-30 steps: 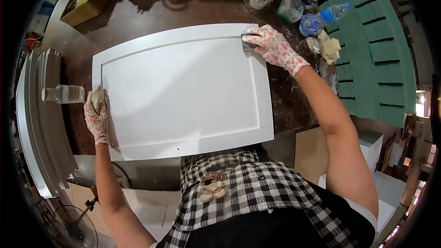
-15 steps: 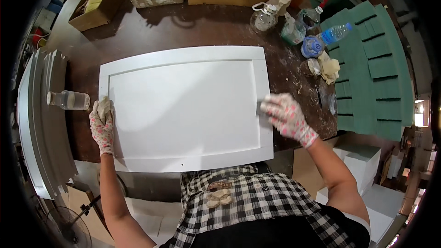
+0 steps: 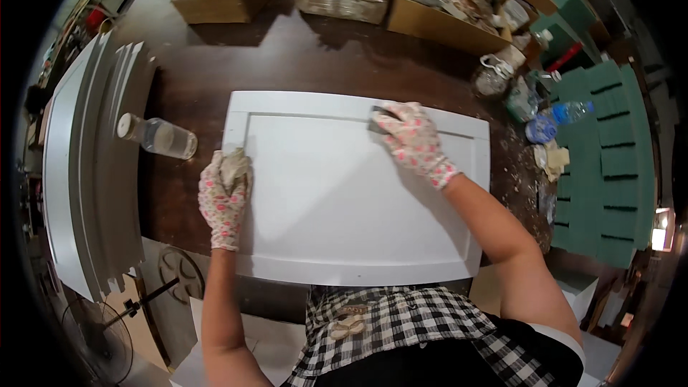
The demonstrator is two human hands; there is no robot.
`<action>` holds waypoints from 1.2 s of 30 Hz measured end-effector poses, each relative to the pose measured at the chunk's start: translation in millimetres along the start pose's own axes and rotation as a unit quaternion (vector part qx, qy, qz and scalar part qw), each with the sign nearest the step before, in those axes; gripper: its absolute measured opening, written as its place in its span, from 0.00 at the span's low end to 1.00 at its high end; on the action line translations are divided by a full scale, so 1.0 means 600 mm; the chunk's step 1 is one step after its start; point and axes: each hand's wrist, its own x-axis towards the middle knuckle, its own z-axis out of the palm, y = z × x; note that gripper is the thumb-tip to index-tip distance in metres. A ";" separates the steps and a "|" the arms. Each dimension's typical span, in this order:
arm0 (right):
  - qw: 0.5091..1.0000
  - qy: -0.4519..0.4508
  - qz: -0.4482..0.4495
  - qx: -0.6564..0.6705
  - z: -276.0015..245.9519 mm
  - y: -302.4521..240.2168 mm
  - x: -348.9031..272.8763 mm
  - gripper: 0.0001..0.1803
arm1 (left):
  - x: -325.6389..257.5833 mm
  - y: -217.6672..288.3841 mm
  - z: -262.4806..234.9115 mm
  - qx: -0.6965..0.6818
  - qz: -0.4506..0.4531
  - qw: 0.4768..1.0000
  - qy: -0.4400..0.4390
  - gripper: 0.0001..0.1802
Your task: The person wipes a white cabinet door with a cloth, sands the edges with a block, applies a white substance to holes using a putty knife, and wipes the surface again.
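Note:
A white panel (image 3: 344, 186) with a raised frame and recessed middle lies flat on the dark brown table. My left hand (image 3: 219, 208), in a white glove with pink spots, rests on the panel's left edge, closed around a crumpled pale rag (image 3: 235, 169). My right hand (image 3: 417, 142), gloved alike, is over the panel's far side. Its fingers grip a small dark grey block, perhaps a sanding block (image 3: 375, 120), against the inner edge of the far frame strip. The fingers partly cover the block.
A clear bottle (image 3: 161, 136) lies beside stacked grey panels (image 3: 93, 172) on the left. Cardboard boxes (image 3: 444, 26) line the back. Plastic bottles (image 3: 542, 129) and scraps stand far right, next to green slotted sheets (image 3: 602, 165). A fan (image 3: 97, 330) is at lower left.
My right hand has moved with the dark block from the right frame strip to the far one, leftward. My left hand stays at the left edge with the rag. The whole view has shifted.

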 end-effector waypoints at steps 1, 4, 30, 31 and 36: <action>1.000 -0.007 -0.015 0.014 0.024 -0.035 0.041 0.20 | 0.003 0.006 -0.002 -0.004 -0.010 1.000 -0.012 0.31; 0.997 -0.015 -0.070 0.028 0.103 -0.127 0.168 0.19 | 0.007 -0.002 0.004 0.010 0.006 1.000 -0.007 0.32; 0.995 0.003 0.059 0.086 -0.030 -0.023 0.007 0.22 | -0.146 0.129 -0.034 -0.201 0.124 0.967 -0.091 0.34; 0.992 -0.019 0.034 0.118 -0.011 -0.068 0.052 0.22 | -0.170 0.144 -0.035 -0.144 0.147 0.971 -0.121 0.38; 0.935 -0.145 -0.269 0.182 0.052 -0.347 0.187 0.27 | -0.207 0.158 -0.023 -0.107 0.146 0.959 -0.220 0.39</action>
